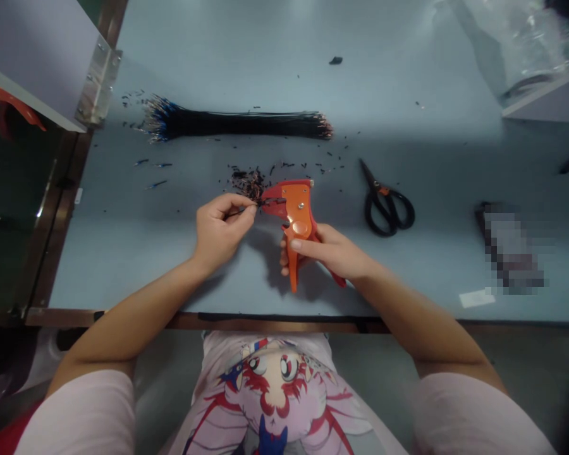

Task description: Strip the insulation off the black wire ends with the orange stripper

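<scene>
My left hand (222, 230) pinches a thin dark wire (241, 210) between thumb and fingers, and the wire's end reaches into the jaws of an orange-red self-adjusting wire stripper (296, 212). My right hand (327, 249) wraps around the stripper's handles, holding the tool upright over the bench. A long bundle of black wires (237, 123) with blue-tinged and copper ends lies farther back. Just above the jaws sits a heap of stripped insulation scraps (249, 184).
Black-handled scissors (386, 201) lie right of the stripper on the blue-grey workbench (123, 265). Small scraps dot the surface. A clear plastic bag (516, 44) sits at the back right, a pixelated object (507, 249) at the right, and a white panel (33, 57) at the left.
</scene>
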`<state>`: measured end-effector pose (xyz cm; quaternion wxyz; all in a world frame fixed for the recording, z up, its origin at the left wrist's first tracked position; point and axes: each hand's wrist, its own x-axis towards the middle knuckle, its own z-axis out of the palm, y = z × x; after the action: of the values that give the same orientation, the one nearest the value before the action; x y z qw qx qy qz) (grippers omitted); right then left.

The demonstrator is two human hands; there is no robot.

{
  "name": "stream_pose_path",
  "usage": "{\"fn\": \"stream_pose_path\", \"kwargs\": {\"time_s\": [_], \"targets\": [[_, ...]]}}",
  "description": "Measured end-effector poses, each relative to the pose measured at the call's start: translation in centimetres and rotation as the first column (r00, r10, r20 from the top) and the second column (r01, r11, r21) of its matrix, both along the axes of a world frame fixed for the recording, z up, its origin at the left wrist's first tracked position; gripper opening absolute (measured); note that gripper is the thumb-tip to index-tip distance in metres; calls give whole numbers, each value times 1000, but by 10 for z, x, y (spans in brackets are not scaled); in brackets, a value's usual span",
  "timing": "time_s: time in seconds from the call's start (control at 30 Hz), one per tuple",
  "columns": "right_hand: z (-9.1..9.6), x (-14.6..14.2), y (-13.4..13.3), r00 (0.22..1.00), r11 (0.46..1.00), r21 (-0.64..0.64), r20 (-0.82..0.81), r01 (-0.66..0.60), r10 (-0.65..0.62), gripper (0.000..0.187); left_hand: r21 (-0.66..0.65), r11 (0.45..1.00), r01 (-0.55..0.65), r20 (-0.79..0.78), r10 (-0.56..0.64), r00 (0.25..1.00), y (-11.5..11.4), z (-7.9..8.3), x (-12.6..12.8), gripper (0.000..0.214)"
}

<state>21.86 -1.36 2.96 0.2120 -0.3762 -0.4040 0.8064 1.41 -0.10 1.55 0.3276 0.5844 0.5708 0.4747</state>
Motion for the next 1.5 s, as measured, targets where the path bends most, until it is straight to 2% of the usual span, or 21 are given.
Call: {"fn": "stream_pose_path", "kwargs": {"time_s": [0.3, 0.87, 1.03, 1.13, 1.27, 1.4, 1.5], "targets": [[0, -3, -4, 1000, 998, 60, -10, -19, 20, 31, 35, 999, 16, 1, -16, 1000, -4, 0, 1, 8], [5, -10, -11, 992, 988, 154, 118, 18, -37, 33, 92, 996, 12, -82, -4, 997, -7, 6, 1, 7], [-2, -13, -11, 988, 982, 162, 103, 95, -113, 37, 103, 995, -4, -92, 14, 996, -4, 5, 5, 8], [-5, -8, -3, 983, 982, 75, 56, 173, -177, 36, 54, 998, -35, -53, 38, 998, 1, 4, 2, 8], [-2, 8, 13, 939, 940, -13, 40, 342, -341, 32, 3, 997, -81, 28, 81, 996, 7, -1, -6, 8], [3, 14, 17, 972, 973, -55, 77, 226, -221, 33, -20, 999, -28, 135, 30, 990, 12, -8, -12, 8], [2, 10, 10, 992, 992, -37, 52, 118, -116, 32, 9, 1000, -20, 130, 18, 991, 12, -8, -10, 5]]}}
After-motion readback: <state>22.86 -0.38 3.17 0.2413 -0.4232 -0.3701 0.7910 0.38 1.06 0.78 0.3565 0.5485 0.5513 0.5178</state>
